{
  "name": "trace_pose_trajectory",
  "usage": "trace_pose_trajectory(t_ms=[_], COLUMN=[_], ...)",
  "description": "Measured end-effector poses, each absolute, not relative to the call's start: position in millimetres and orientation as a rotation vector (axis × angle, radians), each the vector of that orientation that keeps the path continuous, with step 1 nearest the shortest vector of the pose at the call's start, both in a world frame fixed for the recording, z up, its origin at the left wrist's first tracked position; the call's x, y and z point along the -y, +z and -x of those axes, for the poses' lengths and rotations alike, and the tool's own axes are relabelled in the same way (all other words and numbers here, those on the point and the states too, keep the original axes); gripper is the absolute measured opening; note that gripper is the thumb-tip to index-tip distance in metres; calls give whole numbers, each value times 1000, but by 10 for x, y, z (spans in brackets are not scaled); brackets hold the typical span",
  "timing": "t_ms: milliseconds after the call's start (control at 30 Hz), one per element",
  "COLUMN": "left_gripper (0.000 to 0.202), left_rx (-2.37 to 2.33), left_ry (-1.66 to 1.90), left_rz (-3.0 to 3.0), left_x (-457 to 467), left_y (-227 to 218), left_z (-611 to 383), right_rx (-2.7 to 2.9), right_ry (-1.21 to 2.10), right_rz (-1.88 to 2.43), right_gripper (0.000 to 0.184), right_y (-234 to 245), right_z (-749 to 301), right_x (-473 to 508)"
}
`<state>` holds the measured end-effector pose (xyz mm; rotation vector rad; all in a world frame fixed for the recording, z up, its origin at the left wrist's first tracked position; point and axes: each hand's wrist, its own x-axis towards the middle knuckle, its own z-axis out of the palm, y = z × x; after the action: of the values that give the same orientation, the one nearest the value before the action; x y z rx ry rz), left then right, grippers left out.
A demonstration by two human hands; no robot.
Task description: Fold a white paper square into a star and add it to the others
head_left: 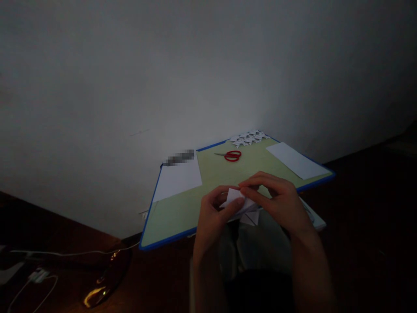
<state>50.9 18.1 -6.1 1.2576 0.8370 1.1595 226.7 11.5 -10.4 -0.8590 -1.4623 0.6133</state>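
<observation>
White folded paper [239,202] sat pinched between both hands over the near edge of the green board [182,213]. The left hand [213,215] gripped its left end and the right hand [280,198] its top, with red scissors [232,155] lying well beyond.

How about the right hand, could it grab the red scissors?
Probably yes. The red scissors lie on the green board beyond the right hand, with bare board between. But that hand and the left hand both pinch the folded white paper, so it would need to let go first.
</observation>
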Motion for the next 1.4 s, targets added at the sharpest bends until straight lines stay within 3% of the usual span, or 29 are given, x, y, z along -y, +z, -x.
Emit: trace_pose_trajectory(t_ms=[167,333,633,1000,1400], left_gripper=[25,25,30,45,50], left_rx=[-795,-764,-781,-783,-842], left_ry=[1135,1104,1086,1144,1245], left_rz=[-1241,-1247,-1274,-1238,-1279], left_x=[-193,-191,-159,-151,-112], left_y=[-81,-76,-69,-25,-12], left_z=[-485,-496,-554,-586,-550], right_rx=[1314,1251,1119,1151,1476], right_ry=[735,823,906,842,839], right_rz=[904,915,919,909,902], right_gripper=[24,13,20,12,9], right_y=[-121,-117,-108,-100,-132], right_z=[-2249,-2221,-2192,-2164,-2242], right_x=[-124,-138,-161,-189,-151])
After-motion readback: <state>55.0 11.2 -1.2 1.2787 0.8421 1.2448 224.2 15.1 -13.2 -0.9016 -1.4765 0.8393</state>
